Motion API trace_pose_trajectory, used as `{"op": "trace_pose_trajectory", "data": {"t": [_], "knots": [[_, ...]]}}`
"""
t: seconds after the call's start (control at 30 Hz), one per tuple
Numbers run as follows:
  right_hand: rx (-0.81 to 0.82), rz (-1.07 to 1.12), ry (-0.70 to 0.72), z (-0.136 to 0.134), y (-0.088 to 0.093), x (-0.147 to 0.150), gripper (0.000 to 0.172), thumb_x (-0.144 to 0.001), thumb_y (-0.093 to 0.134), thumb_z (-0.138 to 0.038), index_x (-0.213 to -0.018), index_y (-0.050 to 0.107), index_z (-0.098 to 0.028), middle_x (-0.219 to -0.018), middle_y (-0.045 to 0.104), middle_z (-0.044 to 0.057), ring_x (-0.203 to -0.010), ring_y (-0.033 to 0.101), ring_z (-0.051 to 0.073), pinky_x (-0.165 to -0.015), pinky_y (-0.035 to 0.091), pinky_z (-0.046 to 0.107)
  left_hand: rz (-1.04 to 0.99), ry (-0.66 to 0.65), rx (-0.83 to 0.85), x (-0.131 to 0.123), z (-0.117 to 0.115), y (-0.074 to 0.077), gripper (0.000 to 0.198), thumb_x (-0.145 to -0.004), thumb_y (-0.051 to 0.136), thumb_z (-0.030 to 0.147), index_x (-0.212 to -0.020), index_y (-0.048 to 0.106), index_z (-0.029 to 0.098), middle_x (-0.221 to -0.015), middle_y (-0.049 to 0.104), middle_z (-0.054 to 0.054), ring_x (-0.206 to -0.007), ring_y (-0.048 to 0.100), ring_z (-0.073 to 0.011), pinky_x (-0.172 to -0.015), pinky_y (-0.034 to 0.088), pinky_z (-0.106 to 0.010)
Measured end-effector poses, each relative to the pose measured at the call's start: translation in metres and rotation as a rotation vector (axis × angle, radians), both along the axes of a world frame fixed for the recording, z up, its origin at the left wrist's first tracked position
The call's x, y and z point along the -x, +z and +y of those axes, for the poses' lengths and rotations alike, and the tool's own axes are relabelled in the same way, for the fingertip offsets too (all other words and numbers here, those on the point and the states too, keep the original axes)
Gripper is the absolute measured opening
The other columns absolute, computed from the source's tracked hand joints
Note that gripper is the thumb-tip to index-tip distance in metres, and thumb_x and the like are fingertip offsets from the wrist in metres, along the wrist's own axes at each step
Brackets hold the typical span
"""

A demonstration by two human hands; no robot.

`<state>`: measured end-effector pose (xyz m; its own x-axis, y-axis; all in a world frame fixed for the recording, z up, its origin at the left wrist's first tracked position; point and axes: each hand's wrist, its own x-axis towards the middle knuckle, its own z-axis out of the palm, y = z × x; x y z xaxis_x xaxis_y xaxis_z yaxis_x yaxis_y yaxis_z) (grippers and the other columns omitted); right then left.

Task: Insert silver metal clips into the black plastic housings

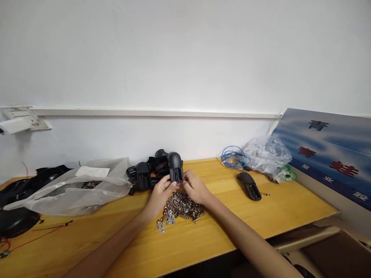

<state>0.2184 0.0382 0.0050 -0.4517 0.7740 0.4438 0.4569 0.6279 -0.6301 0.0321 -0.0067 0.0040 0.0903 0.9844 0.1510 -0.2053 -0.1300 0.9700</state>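
A black plastic housing with an open battery compartment (175, 164) is held upright above the table, its slotted side facing me. My left hand (159, 193) grips its lower left edge between thumb and fingers. At the lower right edge of the housing, my right hand (197, 188) has its fingers closed in a pinch; whatever small thing lies between them is hidden. Right below both hands spreads a heap of small shiny metal battery contacts (184, 206), a few lying loose at its left. Behind the left hand rests another black housing (143, 175) among similar parts.
A clear plastic bag (107, 193) holding metal pieces lies at left, beside black parts (19, 222) and red wires. On the right are one more black housing (249, 185), a coil of blue wire (234, 158), a crumpled plastic bag (266, 154) and a printed board (327, 150).
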Motion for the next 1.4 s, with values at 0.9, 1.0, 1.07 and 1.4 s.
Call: {"op": "trace_pose_trajectory", "data": {"t": [0.9, 1.0, 1.07, 1.4], "knots": [[-0.388, -0.061, 0.205, 0.005, 0.006, -0.014, 0.008, -0.108, 0.046, -0.022, -0.107, 0.053, -0.023, -0.111, 0.061, 0.013, -0.099, 0.062, 0.025, -0.085, 0.057, 0.041, -0.027, -0.051, 0.046, 0.001, 0.000, 0.001, 0.064, -0.080, 0.087, 0.055, -0.126, 0.068, 0.015, -0.116, 0.080, -0.016, -0.107, 0.077, -0.0303, -0.104, 0.057, -0.047], [-0.404, -0.103, 0.181, 0.005, 0.009, -0.015, 0.008, -0.107, 0.047, -0.023, -0.106, 0.055, -0.023, -0.114, 0.061, 0.014, -0.102, 0.062, 0.026, -0.089, 0.058, 0.043, -0.034, -0.052, 0.040, 0.001, -0.001, 0.001, 0.063, -0.080, 0.088, 0.054, -0.125, 0.068, 0.014, -0.118, 0.079, -0.016, -0.108, 0.077, -0.0304, -0.104, 0.057, -0.046], [-0.403, -0.128, 0.159, 0.004, 0.010, -0.017, 0.008, -0.106, 0.049, -0.025, -0.106, 0.057, -0.023, -0.115, 0.061, 0.015, -0.103, 0.062, 0.027, -0.091, 0.057, 0.045, -0.037, -0.049, 0.028, 0.001, 0.000, 0.000, 0.062, -0.081, 0.088, 0.054, -0.125, 0.068, 0.015, -0.119, 0.079, -0.016, -0.108, 0.077, -0.0308, -0.104, 0.056, -0.046], [-0.098, 0.198, 0.058, 0.008, -0.005, -0.013, 0.023, -0.095, 0.053, -0.023, -0.118, 0.050, -0.021, -0.110, 0.060, 0.009, -0.097, 0.061, 0.024, -0.091, 0.054, 0.043, -0.014, -0.026, 0.023, 0.000, -0.001, 0.002, 0.066, -0.080, 0.087, 0.058, -0.126, 0.068, 0.015, -0.118, 0.079, -0.016, -0.104, 0.077, -0.0307, -0.099, 0.057, -0.044]]}}
